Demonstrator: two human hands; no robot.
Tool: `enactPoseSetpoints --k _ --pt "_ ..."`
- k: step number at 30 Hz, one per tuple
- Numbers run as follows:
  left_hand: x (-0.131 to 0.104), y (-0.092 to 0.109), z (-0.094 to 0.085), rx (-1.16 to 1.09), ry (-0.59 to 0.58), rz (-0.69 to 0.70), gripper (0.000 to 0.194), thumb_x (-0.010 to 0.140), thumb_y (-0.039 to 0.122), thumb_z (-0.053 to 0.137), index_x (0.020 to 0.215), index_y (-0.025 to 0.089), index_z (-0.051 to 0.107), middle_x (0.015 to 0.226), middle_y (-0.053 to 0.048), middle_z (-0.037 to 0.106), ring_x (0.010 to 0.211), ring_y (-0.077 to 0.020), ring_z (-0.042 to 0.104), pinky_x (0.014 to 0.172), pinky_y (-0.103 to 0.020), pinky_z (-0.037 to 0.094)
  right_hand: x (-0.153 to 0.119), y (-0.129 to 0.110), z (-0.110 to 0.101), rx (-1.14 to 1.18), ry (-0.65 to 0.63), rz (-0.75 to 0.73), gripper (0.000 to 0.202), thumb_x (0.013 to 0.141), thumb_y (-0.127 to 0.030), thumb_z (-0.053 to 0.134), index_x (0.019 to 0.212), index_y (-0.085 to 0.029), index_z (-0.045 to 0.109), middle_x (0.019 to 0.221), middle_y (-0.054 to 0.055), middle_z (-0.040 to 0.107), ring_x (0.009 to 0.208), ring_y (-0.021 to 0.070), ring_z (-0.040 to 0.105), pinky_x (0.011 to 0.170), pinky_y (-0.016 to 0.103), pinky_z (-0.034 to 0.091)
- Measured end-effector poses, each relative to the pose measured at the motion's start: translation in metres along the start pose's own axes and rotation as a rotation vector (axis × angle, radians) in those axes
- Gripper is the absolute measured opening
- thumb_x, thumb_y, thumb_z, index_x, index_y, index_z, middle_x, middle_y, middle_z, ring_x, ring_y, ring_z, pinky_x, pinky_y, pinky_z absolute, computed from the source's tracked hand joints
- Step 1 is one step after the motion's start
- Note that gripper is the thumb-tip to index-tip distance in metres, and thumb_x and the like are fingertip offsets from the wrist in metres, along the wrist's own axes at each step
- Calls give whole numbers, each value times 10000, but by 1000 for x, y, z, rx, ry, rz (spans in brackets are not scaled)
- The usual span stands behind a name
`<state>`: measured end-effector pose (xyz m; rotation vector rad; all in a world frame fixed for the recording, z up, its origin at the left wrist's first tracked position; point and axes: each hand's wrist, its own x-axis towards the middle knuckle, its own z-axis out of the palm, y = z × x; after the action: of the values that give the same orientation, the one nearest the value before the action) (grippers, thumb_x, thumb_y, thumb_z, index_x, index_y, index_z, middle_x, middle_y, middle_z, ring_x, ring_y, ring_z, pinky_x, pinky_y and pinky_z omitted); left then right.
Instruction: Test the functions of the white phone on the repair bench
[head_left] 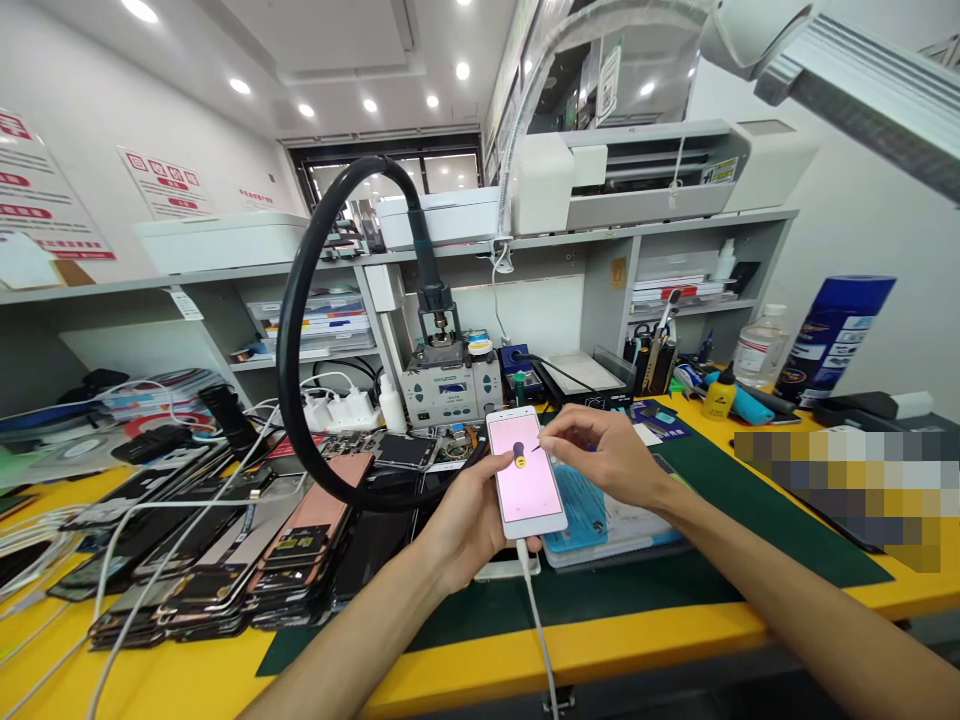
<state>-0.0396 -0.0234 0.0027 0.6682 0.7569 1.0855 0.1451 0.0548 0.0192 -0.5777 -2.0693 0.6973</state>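
A white smartphone (531, 500) with a lit pink screen rests in my left hand (466, 518), its fingers closed around the body and the thumb over the left edge. The white charging cable (534, 610) is plugged into its bottom end and hangs down past the table edge. My right hand (611, 455) is closed in a pinch at the phone's upper right edge. A small thin dark tip shows by those fingertips; what it belongs to I cannot make out. Below the phone and right hand lies a blue work pad (581, 515) on a green mat (637, 590).
Stacks of phone parts (289, 580) spread to my left, with white cables across them. A thick black hose (289, 340) arches up from a hot-air station (450, 393). Right of the mat stand a yellow bottle (719, 396), a clear bottle (759, 348) and a blue spray can (834, 338).
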Motion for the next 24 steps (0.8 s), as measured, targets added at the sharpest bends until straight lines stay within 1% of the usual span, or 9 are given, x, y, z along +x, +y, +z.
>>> enactPoseSetpoints --k 2,5,9,14,16,19,21,24 --pt "3 -2 -1 27 46 8 424 919 357 563 1295 171 501 905 -83 649 719 -261 684 474 -328 537 0 0 -1 55 48 7 207 895 -360 641 864 -173 722 848 78 686 693 167 594 563 282 454" --pt "6 -4 -4 69 95 36 413 910 332 591 1280 176 496 866 -70 650 665 -242 674 436 -319 534 0 2 -1 72 96 10 214 889 -373 648 851 -174 718 822 71 683 673 163 587 552 284 448" --pt "7 -4 -5 92 121 37 390 894 288 615 1252 187 498 858 -63 653 657 -235 673 436 -317 541 0 4 1 82 97 5 194 887 -350 654 849 -171 719 800 59 675 649 150 560 549 282 433" --pt "3 -3 -1 113 145 19 396 876 208 600 1256 186 492 865 -60 647 651 -223 667 437 -306 540 0 4 0 99 96 6 183 886 -331 656 839 -164 715 797 58 667 652 151 556 559 282 431" --pt "3 -2 0 117 146 16 406 873 203 603 1263 188 490 867 -59 644 663 -227 669 439 -305 539 -1 3 -1 89 74 6 183 889 -329 652 847 -164 719 804 60 667 647 148 552 557 280 428" --pt "2 -2 0 129 147 15 429 868 210 617 1277 199 491 871 -56 639 688 -238 676 453 -311 543 -1 2 1 43 1 16 184 896 -331 644 875 -172 734 829 64 675 646 147 552 555 279 423" --pt "2 -3 -1 142 139 22 461 856 204 632 1295 205 491 867 -54 636 679 -232 673 462 -311 542 -1 2 3 8 -39 13 187 903 -335 635 893 -182 743 835 63 678 643 145 547 553 277 420" --pt "2 -3 -1 160 118 40 518 820 171 656 1310 202 491 847 -50 632 646 -219 664 462 -304 534 -2 3 8 -14 -64 -9 187 909 -336 629 890 -193 748 820 56 673 634 140 536 550 272 415"
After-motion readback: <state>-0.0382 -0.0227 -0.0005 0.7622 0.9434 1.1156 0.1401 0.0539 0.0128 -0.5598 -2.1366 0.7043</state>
